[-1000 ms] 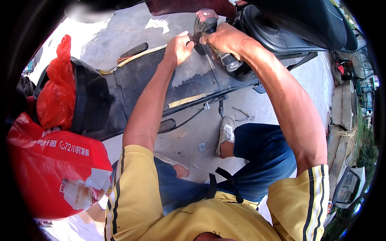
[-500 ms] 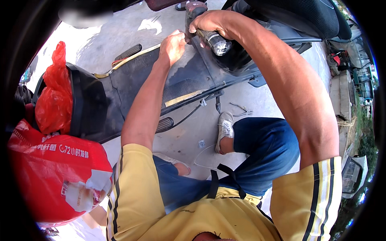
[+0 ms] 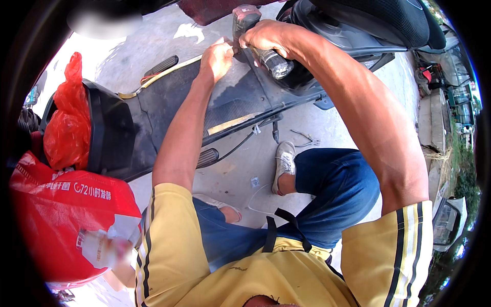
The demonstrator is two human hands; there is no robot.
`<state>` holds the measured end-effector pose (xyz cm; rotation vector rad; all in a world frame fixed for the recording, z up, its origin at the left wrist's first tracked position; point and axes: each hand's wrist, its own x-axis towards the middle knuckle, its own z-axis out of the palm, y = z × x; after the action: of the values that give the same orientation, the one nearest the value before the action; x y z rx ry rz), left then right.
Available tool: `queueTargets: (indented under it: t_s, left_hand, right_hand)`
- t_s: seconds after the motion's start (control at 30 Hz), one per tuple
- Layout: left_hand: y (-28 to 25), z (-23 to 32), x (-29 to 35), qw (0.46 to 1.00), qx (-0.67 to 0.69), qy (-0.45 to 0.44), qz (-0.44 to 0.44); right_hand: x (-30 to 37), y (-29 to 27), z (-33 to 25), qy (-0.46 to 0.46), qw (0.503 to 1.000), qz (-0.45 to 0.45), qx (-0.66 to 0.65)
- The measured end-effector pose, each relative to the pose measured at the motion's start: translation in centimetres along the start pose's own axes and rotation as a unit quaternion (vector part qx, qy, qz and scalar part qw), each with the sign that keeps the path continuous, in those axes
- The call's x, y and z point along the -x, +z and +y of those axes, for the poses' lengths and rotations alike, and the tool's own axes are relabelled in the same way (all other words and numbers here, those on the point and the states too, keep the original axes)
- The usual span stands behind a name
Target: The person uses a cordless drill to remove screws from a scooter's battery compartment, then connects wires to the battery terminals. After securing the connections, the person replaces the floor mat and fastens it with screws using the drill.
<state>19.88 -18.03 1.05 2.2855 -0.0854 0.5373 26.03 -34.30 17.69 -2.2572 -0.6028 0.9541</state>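
A cordless drill point(image 3: 276, 64) is in my right hand point(image 3: 266, 37), whose fingers wrap its grip; the reddish-grey motor end lies at the top and the battery end towards me. Close beside the drill's front, my left hand point(image 3: 217, 60) is closed in a pinch. What its fingertips hold is too small and partly hidden to make out. Both hands are over the dark footboard point(image 3: 171, 105) of a scooter, near its seat end. The footboard has ribbed mats with worn yellow edging.
The scooter's black seat point(image 3: 378, 23) rises at upper right. A red plastic bag point(image 3: 69, 130) sits in the black front part at left, with a large red sack point(image 3: 66, 220) below it. Pliers point(image 3: 307, 138) lie on the concrete by my shoe point(image 3: 285, 166). A cable hangs under the footboard.
The drill and my right hand have shifted slightly, the battery end a little lower. My left hand stays pinched beside the drill's front. The view has moved slightly.
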Motion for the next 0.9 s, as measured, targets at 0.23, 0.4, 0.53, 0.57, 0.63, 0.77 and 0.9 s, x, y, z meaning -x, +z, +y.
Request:
queueTargets:
  t_s: [0.23,0.4,0.53,0.57,0.63,0.77,0.9]
  left_hand:
    - [-0.6,-0.1,0.1,0.999,0.023,-0.026,-0.024]
    - [0.0,-0.8,0.0,1.000,0.009,0.009,0.003]
    - [-0.1,-1.4,0.4,1.000,-0.010,0.017,0.020]
    - [-0.4,-1.2,0.6,1.000,-0.011,0.012,0.025]
    - [0.0,-0.8,0.3,1.000,-0.013,0.011,0.024]
    - [0.1,-1.3,0.3,0.999,-0.022,0.006,0.035]
    - [-0.3,-0.1,0.5,0.998,-0.032,-0.004,0.045]
  right_hand:
    - [-0.6,0.1,0.5,-0.013,0.999,0.000,-0.031]
    - [-1.5,-0.3,1.3,-0.068,0.997,-0.018,0.015]
    - [-0.5,0.6,-0.2,-0.030,1.000,0.005,0.002]
    - [0.7,1.0,-1.4,0.030,0.999,0.027,-0.029]
    - [0.1,0.5,-0.5,0.002,1.000,0.024,0.000]
    - [0.9,0.7,-1.9,0.018,0.998,0.020,0.053]
    - [1.7,0.9,-2.3,0.016,0.998,0.022,0.047]
